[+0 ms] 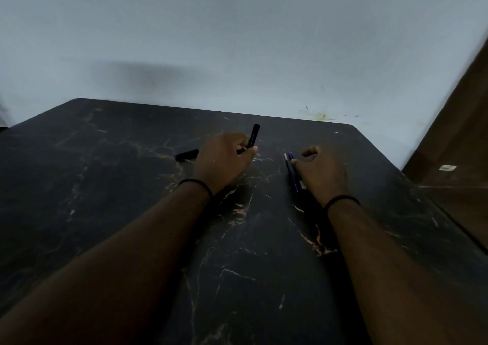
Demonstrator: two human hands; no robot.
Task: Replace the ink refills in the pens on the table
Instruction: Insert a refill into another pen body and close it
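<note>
My left hand (224, 161) grips a black pen (254, 134) that sticks up and away from my fingers. A second black pen piece (187, 155) lies on the black marble-patterned table (111, 186) just left of that hand. My right hand (320, 175) rests on the table with its fingers curled. Beside its thumb lie thin blue ink refills (292, 170), side by side and partly hidden under the hand. Whether the thumb touches or pinches them is unclear.
A pale wall stands right behind the table's far edge. A brown wooden surface (454, 159) runs along the right side, close to the table's right edge. The picture is dim and slightly blurred.
</note>
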